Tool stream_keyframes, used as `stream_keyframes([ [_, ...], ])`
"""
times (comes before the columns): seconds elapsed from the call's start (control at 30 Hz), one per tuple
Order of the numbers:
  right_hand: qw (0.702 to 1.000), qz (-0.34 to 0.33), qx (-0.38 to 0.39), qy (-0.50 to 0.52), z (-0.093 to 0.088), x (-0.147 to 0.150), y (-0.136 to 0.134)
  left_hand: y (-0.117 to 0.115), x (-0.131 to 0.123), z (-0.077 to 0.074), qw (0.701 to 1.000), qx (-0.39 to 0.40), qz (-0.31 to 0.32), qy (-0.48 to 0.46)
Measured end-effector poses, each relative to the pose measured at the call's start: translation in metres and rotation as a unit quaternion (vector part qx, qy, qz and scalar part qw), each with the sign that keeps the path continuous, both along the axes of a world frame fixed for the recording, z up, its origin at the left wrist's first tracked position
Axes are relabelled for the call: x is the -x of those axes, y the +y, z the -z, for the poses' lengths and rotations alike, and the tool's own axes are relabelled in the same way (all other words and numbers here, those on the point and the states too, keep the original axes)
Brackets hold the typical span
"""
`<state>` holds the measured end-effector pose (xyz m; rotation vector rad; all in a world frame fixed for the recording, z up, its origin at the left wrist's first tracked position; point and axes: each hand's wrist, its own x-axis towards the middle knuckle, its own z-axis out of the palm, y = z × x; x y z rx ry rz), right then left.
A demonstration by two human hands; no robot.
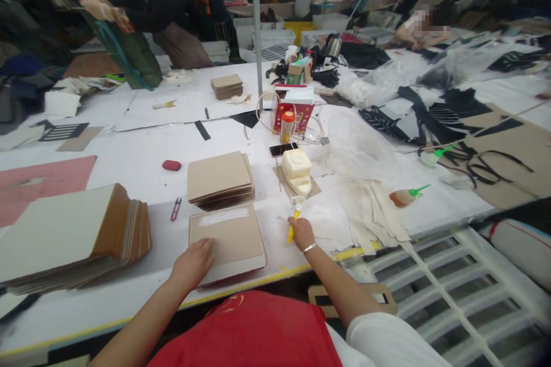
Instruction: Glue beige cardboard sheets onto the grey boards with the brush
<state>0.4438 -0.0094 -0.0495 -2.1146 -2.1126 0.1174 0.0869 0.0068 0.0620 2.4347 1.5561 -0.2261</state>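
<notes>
**Brush and Streaked Board**

Lower centre of the frame: the left hand (196,261) rests on the left edge of a tan board (236,243); whether it pinches that edge cannot be told. A white streak (226,215) crosses the board's upper part. To the right, the right hand (303,233) is closed around a yellow-handled brush (291,230), its head just below a cream container (296,165). Good practice would be a lightly loaded brush, even strokes and a well-steadied board.
</notes>
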Motion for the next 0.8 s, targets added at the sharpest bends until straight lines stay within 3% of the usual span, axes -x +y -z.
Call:
stream_keyframes([
  [0.13,0.997,0.019,-0.044,0.067,-0.024,0.000,0.007,0.010,-0.019,-0.013,0.989,-0.045,-0.034,-0.137],
  [0.2,0.993,0.001,-0.063,0.097,-0.036,0.002,0.009,0.017,-0.044,-0.018,0.972,-0.042,-0.024,-0.229],
  [0.3,0.986,-0.042,-0.091,0.131,-0.051,0.010,0.011,0.032,-0.098,-0.019,0.941,0.022,-0.008,-0.337],
  [0.4,0.981,-0.072,-0.111,0.140,-0.060,0.019,0.011,0.049,-0.152,-0.012,0.931,0.091,-0.029,-0.352],
  [0.5,0.982,-0.092,-0.129,0.102,-0.058,0.018,0.009,0.061,-0.181,-0.009,0.945,0.122,-0.025,-0.304],
  [0.6,0.987,-0.102,-0.117,0.036,-0.044,0.001,0.003,0.062,-0.175,-0.014,0.942,0.096,-0.026,-0.320],
  [0.7,0.995,-0.058,-0.076,0.009,-0.032,-0.023,-0.002,0.054,-0.145,-0.022,0.928,0.048,-0.063,-0.363],
  [0.8,0.993,-0.023,-0.089,0.071,-0.045,-0.025,-0.001,0.042,-0.112,-0.028,0.924,0.031,-0.102,-0.366],
])
